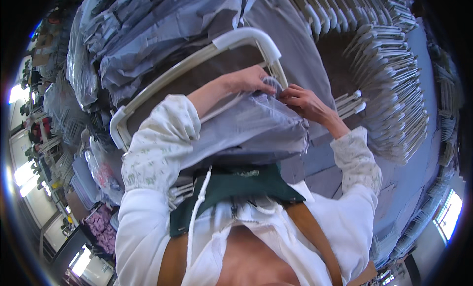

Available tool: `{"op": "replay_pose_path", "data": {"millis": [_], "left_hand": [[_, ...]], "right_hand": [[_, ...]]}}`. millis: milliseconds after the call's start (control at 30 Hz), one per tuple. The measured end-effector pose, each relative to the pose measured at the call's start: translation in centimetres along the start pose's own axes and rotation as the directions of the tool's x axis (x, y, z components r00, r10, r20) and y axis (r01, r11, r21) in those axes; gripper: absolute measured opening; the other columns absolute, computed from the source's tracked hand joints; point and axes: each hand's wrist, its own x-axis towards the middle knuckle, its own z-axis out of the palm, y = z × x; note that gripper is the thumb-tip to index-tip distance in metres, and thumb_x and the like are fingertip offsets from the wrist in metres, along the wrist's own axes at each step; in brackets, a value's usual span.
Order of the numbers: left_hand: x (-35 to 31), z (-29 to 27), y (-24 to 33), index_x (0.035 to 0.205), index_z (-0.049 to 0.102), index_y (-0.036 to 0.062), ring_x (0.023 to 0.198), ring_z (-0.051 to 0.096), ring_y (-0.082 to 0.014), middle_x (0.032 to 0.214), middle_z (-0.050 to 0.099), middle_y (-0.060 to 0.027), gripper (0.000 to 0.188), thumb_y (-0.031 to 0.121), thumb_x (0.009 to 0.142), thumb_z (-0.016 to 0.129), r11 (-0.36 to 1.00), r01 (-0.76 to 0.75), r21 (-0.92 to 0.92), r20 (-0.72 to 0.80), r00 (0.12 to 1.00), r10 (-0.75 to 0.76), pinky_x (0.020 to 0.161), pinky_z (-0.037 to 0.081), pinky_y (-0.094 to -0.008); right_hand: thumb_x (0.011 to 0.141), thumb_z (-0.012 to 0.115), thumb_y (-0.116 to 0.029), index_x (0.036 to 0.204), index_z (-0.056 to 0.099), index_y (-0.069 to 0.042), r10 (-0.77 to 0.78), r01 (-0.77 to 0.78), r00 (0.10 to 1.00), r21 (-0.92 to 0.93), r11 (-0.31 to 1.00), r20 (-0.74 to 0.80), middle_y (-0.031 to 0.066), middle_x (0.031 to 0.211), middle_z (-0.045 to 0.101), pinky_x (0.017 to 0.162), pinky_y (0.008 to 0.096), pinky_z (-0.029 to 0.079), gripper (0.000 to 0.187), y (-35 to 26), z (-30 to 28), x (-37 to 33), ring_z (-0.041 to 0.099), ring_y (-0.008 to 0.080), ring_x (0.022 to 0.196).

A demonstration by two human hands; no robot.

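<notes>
A cream tubular frame (172, 71) with white plastic corners lies slantwise in front of me. Grey mesh fabric (246, 121) hangs bunched between the frame and my apron. At the frame's right end, my left hand (249, 80) is closed in a pinch on the edge of the fabric, beside a pale translucent loop. My right hand (308, 102) meets it from the right, with its fingers closed on the same fabric edge at the end of the tube. The exact fingertip contact is partly hidden by the folds.
Piles of folded grey fabric (172, 25) rise at the far left, some under clear plastic. Rows of stacked cream frames (394, 94) stand on the right, with more tubes (335, 10) at the far side. A bagged bundle (103, 165) sits by my left elbow.
</notes>
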Motion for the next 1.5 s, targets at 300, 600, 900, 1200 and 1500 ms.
{"op": "replay_pose_path", "data": {"millis": [300,600,900,1200,1500], "left_hand": [[-12.9,-6.0,-4.5,0.111,0.066,-0.0001,0.091,0.057,-0.0164,0.098,0.065,-0.0093,0.052,0.046,0.087,0.069,0.932,0.038,0.359,0.224,0.966,-0.125,0.080,0.046,-0.0330],[-44.2,-11.0,-22.1,0.114,0.068,0.0063,0.086,0.051,-0.0069,0.089,0.059,0.0028,0.038,0.037,0.092,0.065,0.853,0.451,-0.263,-0.120,0.862,-0.493,0.075,0.040,-0.0253],[-51.8,-9.6,-30.3,0.101,0.068,0.0038,0.075,0.049,-0.0008,0.082,0.059,0.0067,0.022,0.025,0.094,0.065,0.950,-0.035,-0.311,-0.510,0.850,-0.135,0.065,0.039,-0.0187],[-53.9,-6.8,-28.0,0.098,0.060,0.0019,0.081,0.057,-0.0165,0.087,0.058,-0.0042,0.025,0.000,0.075,0.071,0.936,-0.225,0.270,-0.624,0.699,0.349,0.076,0.046,-0.0297],[-52.6,-2.1,-31.6,0.071,0.055,0.0055,0.080,0.055,-0.0224,0.079,0.050,-0.0054,0.017,0.006,0.057,0.065,0.318,0.097,0.943,-0.330,0.150,0.932,0.080,0.048,-0.0370]], "right_hand": [[0.092,0.064,-0.008,0.117,0.062,-0.001,0.489,-0.526,0.845,0.503,0.685,0.218,0.0034,0.103,0.067,0.087,0.0295,0.049,0.026,3.2,5.5,3.0,0.058,0.0108,0.095],[0.086,0.062,-0.024,0.117,0.063,-0.003,0.162,-0.194,0.917,0.051,0.980,0.364,0.0169,0.116,0.064,0.096,0.0383,0.045,0.038,-14.9,11.6,20.8,0.060,0.0313,0.111],[0.087,0.065,-0.006,0.123,0.062,-0.003,-0.155,0.150,0.964,0.039,0.988,0.215,0.0192,0.111,0.067,0.089,0.0364,0.051,0.036,-24.0,28.9,28.1,0.065,0.0326,0.101],[0.086,0.062,0.002,0.132,0.057,-0.006,-0.163,0.181,0.968,-0.080,0.980,0.194,0.0122,0.119,0.066,0.094,0.0337,0.050,0.047,-25.6,29.2,27.3,0.066,0.0285,0.098],[0.093,0.061,-0.016,0.131,0.057,-0.001,0.299,-0.439,0.825,0.212,0.873,0.479,0.0091,0.100,0.069,0.100,0.0338,0.044,0.041,-27.4,28.0,31.0,0.062,0.0220,0.102]]}}
